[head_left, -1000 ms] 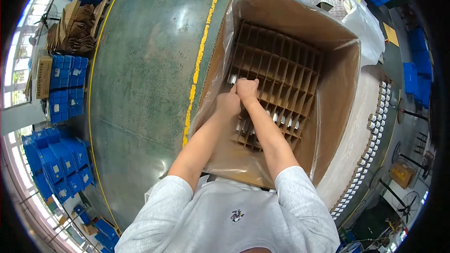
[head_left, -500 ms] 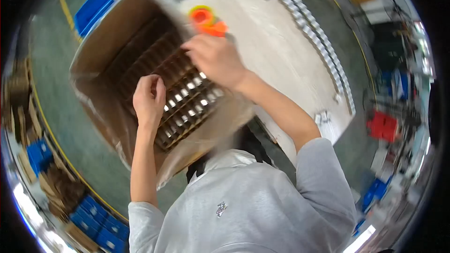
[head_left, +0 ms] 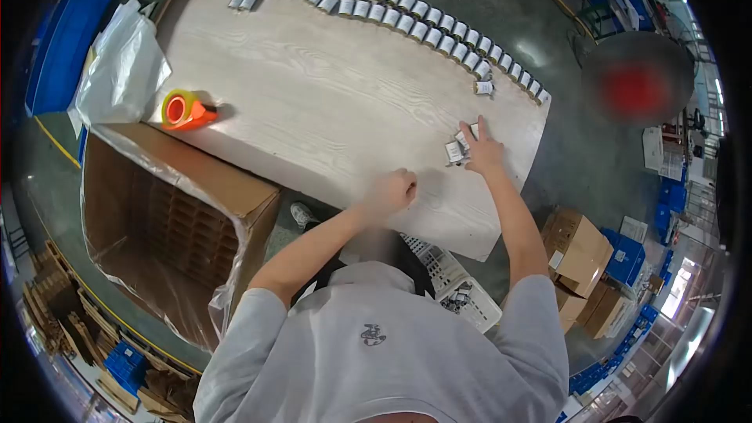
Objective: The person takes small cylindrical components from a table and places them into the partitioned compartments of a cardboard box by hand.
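My right hand (head_left: 484, 155) is over the pale tabletop (head_left: 313, 86), fingers spread. Its fingertips touch a small group of silvery cylindrical parts with white labels (head_left: 454, 150), which lie near the table's right end. Lower and to the left, my left hand (head_left: 398, 189) hovers by the near table edge, blurred, its fingers curled inward; whatever may be inside them is hidden. A long double row of similar labelled parts (head_left: 376, 12) runs along the far edge. One labelled part (head_left: 483, 88) sits apart just below the row's right end.
An orange and yellow tape dispenser (head_left: 185, 110) lies at the table's left. The plastic-lined carton (head_left: 254, 192) with cardboard dividers stands at the lower left. A white crate (head_left: 478, 309) is below the table edge. Brown boxes (head_left: 578, 254) stand at the right, beyond the table.
The view has swung from the carton to the table. Both hands have left the carton; my right hand has reached the small group of parts, and my left hand is over the near table edge.
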Demonstrator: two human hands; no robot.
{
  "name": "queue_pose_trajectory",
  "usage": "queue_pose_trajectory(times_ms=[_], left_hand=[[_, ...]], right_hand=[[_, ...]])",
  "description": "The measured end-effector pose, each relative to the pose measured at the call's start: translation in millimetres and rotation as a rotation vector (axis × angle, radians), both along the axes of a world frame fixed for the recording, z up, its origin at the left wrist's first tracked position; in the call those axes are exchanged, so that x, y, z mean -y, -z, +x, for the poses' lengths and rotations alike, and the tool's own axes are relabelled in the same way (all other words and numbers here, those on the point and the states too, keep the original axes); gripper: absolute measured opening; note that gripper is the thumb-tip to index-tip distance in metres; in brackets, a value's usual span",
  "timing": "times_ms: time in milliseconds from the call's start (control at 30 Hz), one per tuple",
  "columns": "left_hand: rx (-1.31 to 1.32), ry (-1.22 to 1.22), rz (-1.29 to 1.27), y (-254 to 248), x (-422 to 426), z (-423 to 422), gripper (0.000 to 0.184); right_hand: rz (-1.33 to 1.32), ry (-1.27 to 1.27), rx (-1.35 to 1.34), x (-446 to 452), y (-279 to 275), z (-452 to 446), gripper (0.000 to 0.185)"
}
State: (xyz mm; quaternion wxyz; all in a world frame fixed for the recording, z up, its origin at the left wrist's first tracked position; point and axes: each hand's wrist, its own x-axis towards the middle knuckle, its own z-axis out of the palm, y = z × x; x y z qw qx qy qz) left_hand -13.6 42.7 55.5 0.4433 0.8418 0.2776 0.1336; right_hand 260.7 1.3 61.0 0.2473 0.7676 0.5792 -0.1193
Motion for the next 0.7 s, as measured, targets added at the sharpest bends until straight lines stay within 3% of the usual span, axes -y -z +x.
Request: queue_pose_trajectory(times_ms=[33, 133, 233, 333, 433, 533, 700], left_hand=[[-0.093, 0.054, -0.018, 12.7, 9.0, 7.9, 0.012], [0.022, 0.067, -0.057, 42.6, 20.0, 14.9, 0.015], [-0.31, -0.067, -0.104, 39.1, 14.2, 30.5, 0.033], [-0.376, -0.351, -0.054, 35.5, -9.3, 48.4, 0.051], [-0.457, -0.403, -0.072, 41.0, -35.2, 57.5, 0.036], [-0.413, -0.29, -0.011, 49.2, -54.8, 57.9, 0.03], [-0.278, -0.135, 0.104, 67.7, -68.7, 50.6, 0.015]], right_hand=[[0.001, 0.029, -0.034, -3.7, -9.2, -4.0, 0.089], [0.095, 0.146, -0.156, -1.8, 5.4, -11.2, 0.09], [0.244, 0.34, -0.227, -0.6, 24.9, -38.6, 0.089], [0.269, 0.531, -0.288, -19.5, 20.3, -73.1, 0.088], [0.364, 0.59, -0.451, -26.0, 5.5, -81.9, 0.083], [0.379, 0.67, -0.447, -10.9, 4.0, -58.8, 0.076], [0.436, 0.596, -0.445, 32.7, 35.7, -30.2, 0.065]])
